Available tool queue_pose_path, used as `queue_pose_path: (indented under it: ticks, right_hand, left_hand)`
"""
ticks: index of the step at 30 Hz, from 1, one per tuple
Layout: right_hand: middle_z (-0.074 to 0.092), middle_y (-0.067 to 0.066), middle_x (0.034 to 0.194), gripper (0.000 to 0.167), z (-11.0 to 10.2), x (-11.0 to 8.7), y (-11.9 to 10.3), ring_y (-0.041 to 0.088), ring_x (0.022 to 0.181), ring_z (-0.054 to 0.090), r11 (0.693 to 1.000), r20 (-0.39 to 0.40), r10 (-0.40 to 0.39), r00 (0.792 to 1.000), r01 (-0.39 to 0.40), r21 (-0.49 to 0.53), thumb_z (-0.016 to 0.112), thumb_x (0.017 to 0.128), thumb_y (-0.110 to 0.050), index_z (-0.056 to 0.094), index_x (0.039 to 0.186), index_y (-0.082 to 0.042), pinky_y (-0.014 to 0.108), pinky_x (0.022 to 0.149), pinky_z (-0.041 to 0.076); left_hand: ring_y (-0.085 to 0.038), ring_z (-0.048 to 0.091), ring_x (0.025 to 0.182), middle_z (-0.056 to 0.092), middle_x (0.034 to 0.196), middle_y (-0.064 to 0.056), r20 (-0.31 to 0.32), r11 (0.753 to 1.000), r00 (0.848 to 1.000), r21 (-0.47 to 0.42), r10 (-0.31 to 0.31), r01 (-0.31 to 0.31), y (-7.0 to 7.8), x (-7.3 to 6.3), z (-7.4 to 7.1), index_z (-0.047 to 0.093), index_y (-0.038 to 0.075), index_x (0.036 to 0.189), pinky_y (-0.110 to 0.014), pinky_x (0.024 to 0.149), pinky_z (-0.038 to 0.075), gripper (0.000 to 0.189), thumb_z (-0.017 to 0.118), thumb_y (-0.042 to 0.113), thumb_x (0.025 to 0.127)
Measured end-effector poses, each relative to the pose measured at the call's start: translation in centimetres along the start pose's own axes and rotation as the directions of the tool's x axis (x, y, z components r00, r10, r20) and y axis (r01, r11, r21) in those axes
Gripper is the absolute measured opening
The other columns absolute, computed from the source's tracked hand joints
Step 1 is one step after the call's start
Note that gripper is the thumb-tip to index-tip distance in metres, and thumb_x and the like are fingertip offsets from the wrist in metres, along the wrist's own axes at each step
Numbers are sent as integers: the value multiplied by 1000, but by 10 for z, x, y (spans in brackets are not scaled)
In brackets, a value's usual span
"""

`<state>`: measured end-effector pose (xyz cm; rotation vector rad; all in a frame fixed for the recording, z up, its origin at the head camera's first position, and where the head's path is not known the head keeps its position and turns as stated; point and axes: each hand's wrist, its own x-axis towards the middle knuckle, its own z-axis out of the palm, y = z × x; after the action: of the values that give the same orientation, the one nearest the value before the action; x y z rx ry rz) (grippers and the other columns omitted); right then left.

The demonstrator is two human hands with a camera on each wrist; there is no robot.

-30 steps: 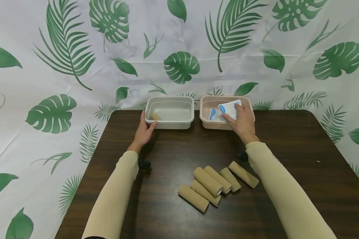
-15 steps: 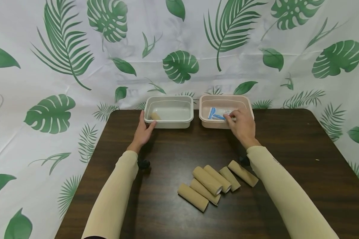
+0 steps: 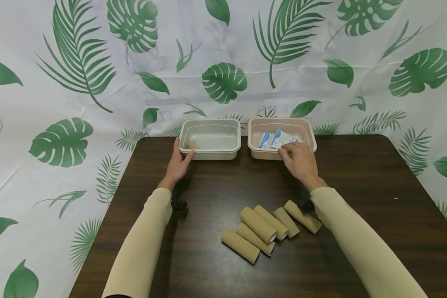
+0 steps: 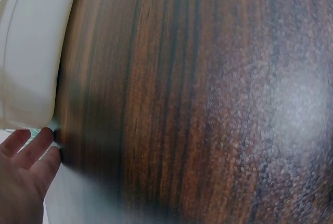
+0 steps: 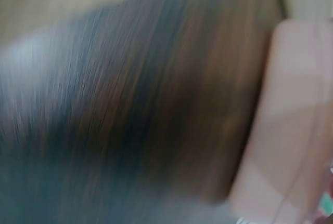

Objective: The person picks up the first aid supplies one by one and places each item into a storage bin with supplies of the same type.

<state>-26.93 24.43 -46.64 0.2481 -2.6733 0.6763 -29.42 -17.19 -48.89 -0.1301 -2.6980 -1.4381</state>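
My left hand (image 3: pixel 178 164) rests against the front left corner of the pale grey plastic container (image 3: pixel 210 155), thumb at the front rim and fingers along the side. In the left wrist view, the fingers (image 4: pixel 35 148) look fairly straight beside the container wall (image 4: pixel 31 52). A short tan piece (image 3: pixel 193 144) lies inside that container. Over the front right rim of the pink container (image 3: pixel 265 154) is my right hand (image 3: pixel 301 160), fingers loosely bent, holding nothing visible. White-and-blue packets (image 3: pixel 280 138) lie inside the pink container. The right wrist view is blurred, showing the pink container's wall (image 5: pixel 286 109).
Several brown cardboard tubes (image 3: pixel 240 246) lie grouped on the dark wooden table (image 3: pixel 208 190), between my forearms. Behind the containers hangs a white leaf-print cloth (image 3: pixel 186 95). A small light scrap (image 3: pixel 396 198) lies at the right.
My right hand has let go of a white-and-blue packet inside the pink container and drawn back slightly toward the front rim. My left hand stays at the grey container.
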Motion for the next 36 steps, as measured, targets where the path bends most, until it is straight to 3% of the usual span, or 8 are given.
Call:
queue_pose_path:
  ticks: [4, 9, 12, 17, 26, 29, 36]
  right_hand:
    - [61, 19, 125, 36, -10, -7, -20, 39, 121, 48, 994, -24, -23, 999, 25, 104, 68, 93, -26, 67, 121, -3, 55, 104, 30]
    - [50, 19, 139, 49, -34, -21, -46, 41, 128, 43, 988, 131, -47, 990, 26, 153, 67, 94, -33, 58, 135, -7, 60, 101, 33]
    - [45, 17, 145, 57, -51, -34, -61, 40, 131, 41, 987, 259, -60, 964, 18, 161, 64, 95, -39, 51, 143, -10, 61, 100, 34]
    - [46, 15, 146, 61, -70, -64, -87, 38, 133, 40, 984, 398, -120, 909, 57, 166, 65, 95, -40, 48, 145, -11, 59, 102, 34]
    - [46, 16, 146, 69, -59, -130, -123, 38, 130, 45, 976, 520, -217, 826, 165, 145, 73, 89, -37, 47, 147, -12, 58, 100, 37]
    - [47, 17, 145, 70, -54, -146, -131, 38, 129, 46, 978, 524, -206, 826, 149, 148, 76, 87, -35, 48, 146, -11, 57, 100, 39]
    - [52, 14, 142, 70, -42, -166, -140, 34, 123, 53, 992, 459, -126, 879, 102, 78, 82, 81, -26, 52, 143, -11, 53, 98, 42]
  left_hand:
    - [-29, 19, 146, 13, 162, -13, -5, 1000, 1000, 0, 3, -3, 0, 0, -1, -4, 20, 159, -48, 114, 19, 82, 48, 46, 102]
    - [-29, 19, 146, 13, 162, -13, -5, 1000, 1000, 0, 1, -1, -1, 0, -1, -4, 20, 159, -49, 114, 19, 82, 48, 47, 101]
    - [-30, 19, 146, 13, 162, -13, 1, 1000, 1000, 7, -4, 4, -3, 0, -1, -5, 21, 159, -49, 114, 19, 82, 48, 47, 101]
    - [-30, 19, 146, 13, 162, -13, 0, 1000, 1000, 10, -9, 9, -3, 0, -2, -5, 21, 159, -50, 114, 19, 83, 49, 47, 101]
    - [-31, 19, 146, 12, 163, -12, 5, 1000, 1000, 12, -10, 10, -2, 1, 0, -5, 21, 159, -52, 114, 19, 83, 48, 48, 101]
    - [-30, 18, 146, 12, 163, -12, 4, 1000, 1000, 15, -5, 5, -3, 2, 1, -5, 21, 159, -51, 114, 19, 83, 48, 48, 101]
    - [-30, 18, 146, 11, 163, -12, 8, 1000, 1000, 18, 4, -4, -4, 4, 2, -5, 20, 159, -51, 114, 19, 83, 49, 47, 101]
